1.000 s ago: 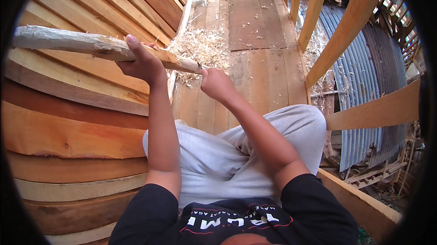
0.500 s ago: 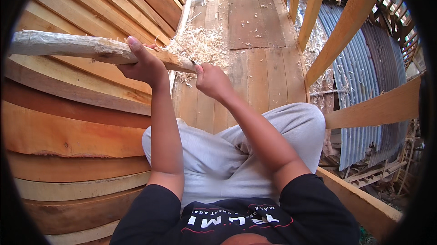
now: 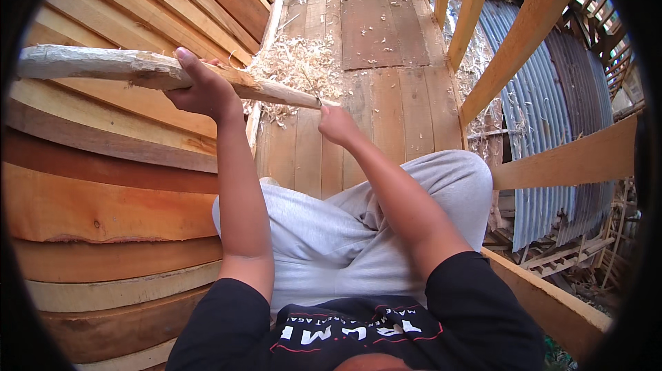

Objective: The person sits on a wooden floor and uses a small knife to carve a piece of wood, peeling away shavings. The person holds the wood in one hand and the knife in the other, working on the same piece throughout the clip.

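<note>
A long peeled wooden stick (image 3: 76, 63) reaches from the far left to the middle of the view, pale and thick at its left end and slimmer at the right. My left hand (image 3: 203, 92) is wrapped round it, thumb on top. Close to the stick's thin right end, my right hand (image 3: 338, 127) is closed on a knife (image 3: 318, 102). Just a bit of its dark blade shows against the wood; the handle is hidden in my fingers.
Curled wood shavings (image 3: 296, 71) lie heaped on the plank floor (image 3: 376, 126) beneath the stick. A board wall (image 3: 103, 198) rises at my left. Wooden railing posts (image 3: 520, 40) stand at the right, with corrugated metal sheets (image 3: 534, 123) beyond. My crossed legs (image 3: 310, 233) are below my arms.
My right hand has slid right along the stick toward its thin end with the knife. My left hand has shifted slightly left, still gripping the stick.
</note>
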The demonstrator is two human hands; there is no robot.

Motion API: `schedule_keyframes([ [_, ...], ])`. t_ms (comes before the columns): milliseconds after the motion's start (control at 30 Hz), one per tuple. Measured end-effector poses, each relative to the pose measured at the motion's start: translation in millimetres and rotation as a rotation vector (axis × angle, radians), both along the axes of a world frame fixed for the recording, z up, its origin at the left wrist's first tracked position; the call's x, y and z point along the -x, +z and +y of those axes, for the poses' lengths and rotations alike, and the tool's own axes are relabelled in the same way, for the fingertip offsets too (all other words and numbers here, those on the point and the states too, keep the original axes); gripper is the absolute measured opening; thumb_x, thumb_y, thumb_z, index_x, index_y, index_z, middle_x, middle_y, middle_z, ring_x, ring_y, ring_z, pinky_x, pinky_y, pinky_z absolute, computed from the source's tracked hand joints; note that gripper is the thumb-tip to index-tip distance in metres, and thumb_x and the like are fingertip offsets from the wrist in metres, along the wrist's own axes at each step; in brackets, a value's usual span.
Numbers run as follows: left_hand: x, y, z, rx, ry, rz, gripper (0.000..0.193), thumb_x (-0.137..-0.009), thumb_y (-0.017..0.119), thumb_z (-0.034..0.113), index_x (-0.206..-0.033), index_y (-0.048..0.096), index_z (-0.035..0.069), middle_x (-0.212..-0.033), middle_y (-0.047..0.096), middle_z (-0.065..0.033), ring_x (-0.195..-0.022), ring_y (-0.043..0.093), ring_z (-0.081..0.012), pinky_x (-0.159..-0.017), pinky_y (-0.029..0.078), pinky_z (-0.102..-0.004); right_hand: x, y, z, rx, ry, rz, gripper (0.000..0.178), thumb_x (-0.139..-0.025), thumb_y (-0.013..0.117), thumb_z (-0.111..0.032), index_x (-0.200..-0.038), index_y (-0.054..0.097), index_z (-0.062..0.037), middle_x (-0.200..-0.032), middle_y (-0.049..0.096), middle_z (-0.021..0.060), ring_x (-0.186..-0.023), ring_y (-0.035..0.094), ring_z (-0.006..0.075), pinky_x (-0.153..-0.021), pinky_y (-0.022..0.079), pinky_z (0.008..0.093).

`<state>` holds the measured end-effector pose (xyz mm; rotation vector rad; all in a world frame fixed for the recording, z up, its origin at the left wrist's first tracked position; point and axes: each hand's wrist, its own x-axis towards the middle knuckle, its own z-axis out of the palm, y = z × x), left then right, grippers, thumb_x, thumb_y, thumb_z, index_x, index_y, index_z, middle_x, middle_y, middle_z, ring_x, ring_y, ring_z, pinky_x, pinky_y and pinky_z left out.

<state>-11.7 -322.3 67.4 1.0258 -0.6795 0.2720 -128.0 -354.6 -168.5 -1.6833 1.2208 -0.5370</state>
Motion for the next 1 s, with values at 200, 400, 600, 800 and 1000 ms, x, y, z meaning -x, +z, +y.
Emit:
schedule_keyframes([
  [200,-27,-6,7,-0.012,0.001,-0.031,0.068,-0.088,0.065,0.033,-0.130,0.034,-0.011,-0.109,0.054,-0.0210,-0.070,0.061,-0.0188,-0.056,0.057,-0.0271,-18,93,26,0.101,0.146,-0.023,0.042,-0.098,0.038,-0.026,-0.098,0.064,0.0055,-0.100,0.065,0.0286,-0.092,0.063,0.0442,-0.084,0.048,0.0498],
  [400,4,0,-8,0.018,-0.094,-0.048,0.070,-0.086,0.068,0.035,-0.126,0.034,-0.012,-0.106,0.056,-0.0217,-0.071,0.062,-0.0188,-0.054,0.058,-0.0257,12,-18,-22,-0.049,0.096,0.146,0.044,-0.098,0.038,-0.029,-0.100,0.064,0.0069,-0.102,0.064,0.0297,-0.098,0.062,0.0423,-0.087,0.048,0.0480],
  [600,15,2,-18,0.022,-0.144,-0.166,0.068,-0.085,0.070,0.034,-0.123,0.038,-0.012,-0.110,0.056,-0.0212,-0.074,0.063,-0.0178,-0.054,0.058,-0.0253,-9,71,8,-0.045,0.014,-0.070,0.044,-0.098,0.037,-0.029,-0.099,0.061,0.0077,-0.096,0.063,0.0276,-0.090,0.063,0.0412,-0.080,0.049,0.0473],
  [800,-1,0,-54,0.005,0.041,-0.174,0.065,-0.083,0.071,0.034,-0.118,0.041,-0.012,-0.104,0.060,-0.0212,-0.075,0.065,-0.0191,-0.053,0.059,-0.0266,3,-2,-1,0.040,-0.064,-0.040,0.047,-0.100,0.036,-0.032,-0.085,0.059,0.0064,-0.071,0.063,0.0261,-0.068,0.063,0.0410,-0.063,0.051,0.0461],
  [1000,7,9,-51,-0.021,-0.064,-0.165,0.064,-0.083,0.071,0.035,-0.113,0.041,-0.012,-0.101,0.059,-0.0206,-0.076,0.066,-0.0203,-0.052,0.059,-0.0264,-4,86,8,0.055,0.004,-0.249,0.042,-0.099,0.037,-0.029,-0.088,0.059,0.0052,-0.079,0.063,0.0282,-0.073,0.059,0.0468,-0.074,0.049,0.0483],
])
